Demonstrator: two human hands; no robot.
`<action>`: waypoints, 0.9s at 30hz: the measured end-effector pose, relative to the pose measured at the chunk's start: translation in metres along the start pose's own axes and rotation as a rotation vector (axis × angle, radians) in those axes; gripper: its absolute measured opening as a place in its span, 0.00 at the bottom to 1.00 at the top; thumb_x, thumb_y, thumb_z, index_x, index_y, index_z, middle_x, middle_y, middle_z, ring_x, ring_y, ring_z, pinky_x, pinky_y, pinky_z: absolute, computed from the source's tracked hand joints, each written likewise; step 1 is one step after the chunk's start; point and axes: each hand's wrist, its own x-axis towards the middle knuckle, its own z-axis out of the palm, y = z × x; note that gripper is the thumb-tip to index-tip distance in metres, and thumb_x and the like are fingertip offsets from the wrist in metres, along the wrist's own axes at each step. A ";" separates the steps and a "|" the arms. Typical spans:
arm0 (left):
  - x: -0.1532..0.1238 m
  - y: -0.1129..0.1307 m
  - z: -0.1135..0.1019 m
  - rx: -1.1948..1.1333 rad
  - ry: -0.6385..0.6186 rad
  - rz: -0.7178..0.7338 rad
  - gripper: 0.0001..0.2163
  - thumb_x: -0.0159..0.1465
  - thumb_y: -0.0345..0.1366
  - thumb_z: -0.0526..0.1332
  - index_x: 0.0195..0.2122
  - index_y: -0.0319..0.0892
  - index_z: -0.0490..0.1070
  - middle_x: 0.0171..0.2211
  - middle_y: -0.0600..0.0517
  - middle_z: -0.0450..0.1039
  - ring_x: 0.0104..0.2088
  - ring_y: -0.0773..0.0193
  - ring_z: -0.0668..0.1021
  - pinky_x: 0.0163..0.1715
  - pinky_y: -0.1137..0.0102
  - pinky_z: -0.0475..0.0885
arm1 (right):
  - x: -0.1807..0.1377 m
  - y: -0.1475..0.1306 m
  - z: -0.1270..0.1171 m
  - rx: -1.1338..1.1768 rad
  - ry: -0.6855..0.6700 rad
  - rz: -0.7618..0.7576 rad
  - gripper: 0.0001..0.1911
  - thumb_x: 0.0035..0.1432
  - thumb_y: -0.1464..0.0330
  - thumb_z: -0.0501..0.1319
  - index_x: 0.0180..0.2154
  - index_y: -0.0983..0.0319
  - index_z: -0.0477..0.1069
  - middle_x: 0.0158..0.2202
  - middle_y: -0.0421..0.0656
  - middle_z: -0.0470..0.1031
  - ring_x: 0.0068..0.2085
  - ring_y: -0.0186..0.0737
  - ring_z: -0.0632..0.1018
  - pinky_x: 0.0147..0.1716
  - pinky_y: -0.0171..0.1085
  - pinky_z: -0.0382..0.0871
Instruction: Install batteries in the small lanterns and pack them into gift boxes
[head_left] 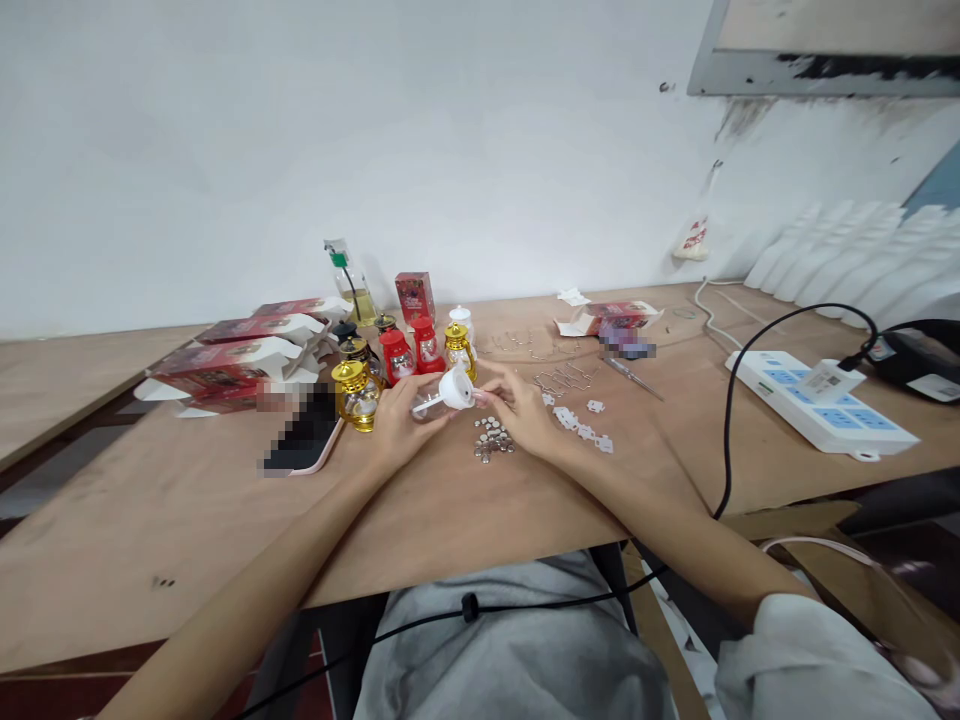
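Observation:
My left hand (403, 420) is closed round a small white lantern (455, 389) with a clear body. It lies tilted on its side, its round white base turned toward my right hand. My right hand (519, 408) has thumb and fingers pinched together at the edge of that base; whatever they hold is too small to make out. Just below the hands lies a scatter of silver button cells (493, 438). Beyond my left hand stand a gold lantern (358, 397), two red lanterns (397, 356), another gold lantern (458, 349) and some dark ones.
Thin wire handles (564, 378) and small white plastic pieces (576, 424) lie to the right, near a screwdriver (631, 376). Red cartons (221, 365) and a phone (307, 440) are at left. A power strip (817, 405) with a black cable sits at right.

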 end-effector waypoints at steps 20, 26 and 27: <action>-0.004 -0.002 0.001 0.203 0.015 0.135 0.20 0.60 0.41 0.63 0.53 0.44 0.66 0.47 0.47 0.76 0.47 0.55 0.76 0.44 0.64 0.64 | -0.004 -0.009 0.003 -0.123 0.095 -0.019 0.09 0.59 0.71 0.61 0.42 0.60 0.66 0.32 0.39 0.79 0.35 0.37 0.79 0.39 0.37 0.72; -0.005 -0.003 0.000 0.248 0.016 0.166 0.19 0.61 0.41 0.62 0.53 0.45 0.67 0.47 0.47 0.76 0.47 0.55 0.76 0.43 0.64 0.64 | -0.003 -0.005 0.003 -0.117 0.074 -0.024 0.07 0.58 0.71 0.62 0.36 0.59 0.65 0.33 0.40 0.78 0.36 0.37 0.80 0.38 0.37 0.73; -0.005 -0.004 0.000 0.255 0.014 0.172 0.19 0.61 0.41 0.62 0.53 0.45 0.67 0.47 0.47 0.76 0.47 0.56 0.76 0.43 0.64 0.64 | -0.003 -0.004 0.003 -0.111 0.060 -0.018 0.07 0.57 0.71 0.63 0.36 0.59 0.65 0.33 0.40 0.78 0.36 0.37 0.80 0.38 0.37 0.73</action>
